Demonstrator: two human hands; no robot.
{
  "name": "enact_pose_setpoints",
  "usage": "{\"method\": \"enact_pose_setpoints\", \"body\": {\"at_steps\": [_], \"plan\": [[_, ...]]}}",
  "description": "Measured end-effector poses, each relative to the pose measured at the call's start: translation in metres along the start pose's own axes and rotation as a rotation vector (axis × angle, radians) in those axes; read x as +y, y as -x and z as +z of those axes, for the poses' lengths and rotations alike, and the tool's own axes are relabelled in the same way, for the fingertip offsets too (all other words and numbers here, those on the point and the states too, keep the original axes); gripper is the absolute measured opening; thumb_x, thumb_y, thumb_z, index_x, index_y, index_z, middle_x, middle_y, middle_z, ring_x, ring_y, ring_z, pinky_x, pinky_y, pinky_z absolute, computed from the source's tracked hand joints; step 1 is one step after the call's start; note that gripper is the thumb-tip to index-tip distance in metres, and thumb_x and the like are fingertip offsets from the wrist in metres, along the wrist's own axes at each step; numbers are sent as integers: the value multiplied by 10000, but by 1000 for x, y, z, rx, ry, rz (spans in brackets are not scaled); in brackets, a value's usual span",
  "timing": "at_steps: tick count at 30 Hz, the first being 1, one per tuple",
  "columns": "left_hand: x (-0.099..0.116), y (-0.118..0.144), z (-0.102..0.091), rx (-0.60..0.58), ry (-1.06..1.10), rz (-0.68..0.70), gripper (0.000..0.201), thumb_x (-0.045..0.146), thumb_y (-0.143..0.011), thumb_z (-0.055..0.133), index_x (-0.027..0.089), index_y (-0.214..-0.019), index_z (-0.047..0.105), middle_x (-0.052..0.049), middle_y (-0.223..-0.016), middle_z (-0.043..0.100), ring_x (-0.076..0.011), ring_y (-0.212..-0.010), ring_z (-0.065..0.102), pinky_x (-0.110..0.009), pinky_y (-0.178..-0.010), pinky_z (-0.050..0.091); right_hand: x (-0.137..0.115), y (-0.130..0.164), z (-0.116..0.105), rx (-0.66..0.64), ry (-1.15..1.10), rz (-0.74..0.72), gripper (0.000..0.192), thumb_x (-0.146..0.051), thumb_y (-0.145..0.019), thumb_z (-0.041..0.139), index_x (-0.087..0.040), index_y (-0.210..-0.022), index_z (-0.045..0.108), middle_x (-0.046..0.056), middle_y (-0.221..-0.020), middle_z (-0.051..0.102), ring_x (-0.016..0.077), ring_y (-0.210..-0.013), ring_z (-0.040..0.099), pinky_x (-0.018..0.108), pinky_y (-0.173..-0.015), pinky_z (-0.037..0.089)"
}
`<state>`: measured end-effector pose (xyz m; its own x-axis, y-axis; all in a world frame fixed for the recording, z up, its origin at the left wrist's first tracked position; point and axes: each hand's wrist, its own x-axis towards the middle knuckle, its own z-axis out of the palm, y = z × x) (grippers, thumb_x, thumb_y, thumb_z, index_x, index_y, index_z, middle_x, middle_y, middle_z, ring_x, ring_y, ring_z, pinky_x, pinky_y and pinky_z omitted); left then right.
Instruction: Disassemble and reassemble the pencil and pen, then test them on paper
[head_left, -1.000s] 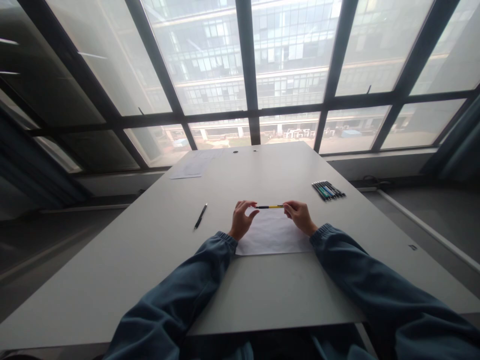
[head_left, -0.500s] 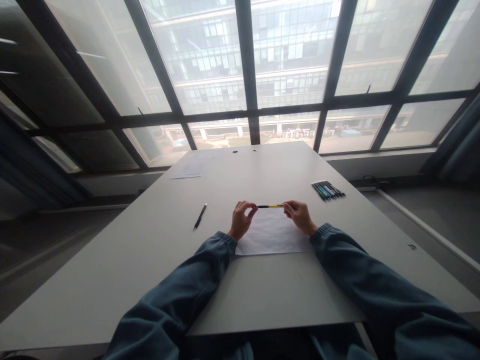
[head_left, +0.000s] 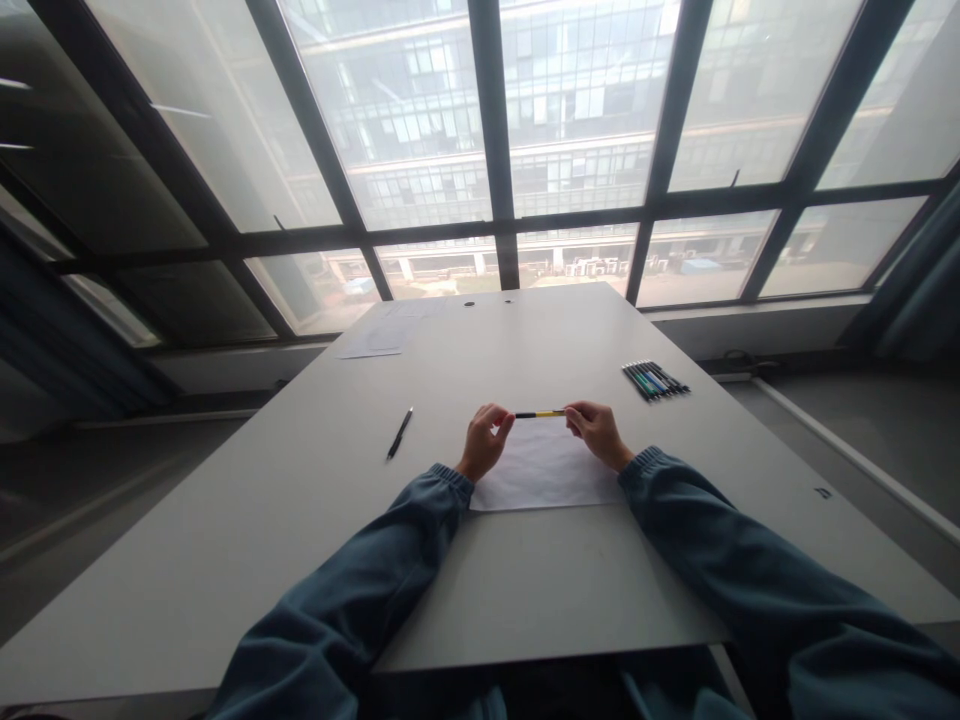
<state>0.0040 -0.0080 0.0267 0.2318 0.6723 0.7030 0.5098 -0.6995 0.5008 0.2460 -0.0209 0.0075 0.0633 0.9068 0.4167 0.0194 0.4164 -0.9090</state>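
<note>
The left hand and the right hand hold a yellow-and-black pen level between them, each closed in a fingertip pinch on one end: the left on the dark tip end, the right on the yellow end. The pen hangs just above the far edge of a white sheet of paper, which lies flat on the table between the two blue sleeves. No mark shows on the sheet, so as far as can be judged nothing has been written yet, and the pen looks to be in one piece; whether a cap or tip is being worked loose is too small to tell. To the left, well apart from the hands, a single black pen lies on the table; to the right and farther off, a row of pens lies side by side, apparently untouched. More sheets rest near the table's far left corner. The table has broad bare room on both sides of the paper and in front of it; its near edge runs under the forearms, and its right edge falls away just past the row of pens. Large windows stand beyond the far edge.
</note>
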Motion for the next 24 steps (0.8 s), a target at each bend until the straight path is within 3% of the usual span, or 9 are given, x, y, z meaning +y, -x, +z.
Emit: {"method": "enact_pose_setpoints", "body": {"at_steps": [11,18,24], "plan": [[-5,2,3,-27,1,-43,469,407,-1002,419,198,-583,383,14,-587,428,-134,-587,408,-276,-578,326,0,1,1,-34,-8,25,385,-536,-807,676,-153,-767,690,-3,-555,580,100,-460,470,228,-414,370],[-9,4,2,-86,110,-74,485,393,-990,468,175,-569,567,4,-560,550,-122,-565,525,-260,-608,393,2,1,0,-30,-16,9,345,-495,-825,675,-154,-771,694,-5,-554,576,99,-462,470,228,-417,364],[-6,2,0,-34,157,-70,382,371,-971,527,170,-691,692,-36,-705,679,-156,-689,628,-281,-686,467,-1,0,0,-16,-4,8,363,-510,-819,677,-151,-766,690,-2,-556,576,100,-461,465,231,-412,358]]}}
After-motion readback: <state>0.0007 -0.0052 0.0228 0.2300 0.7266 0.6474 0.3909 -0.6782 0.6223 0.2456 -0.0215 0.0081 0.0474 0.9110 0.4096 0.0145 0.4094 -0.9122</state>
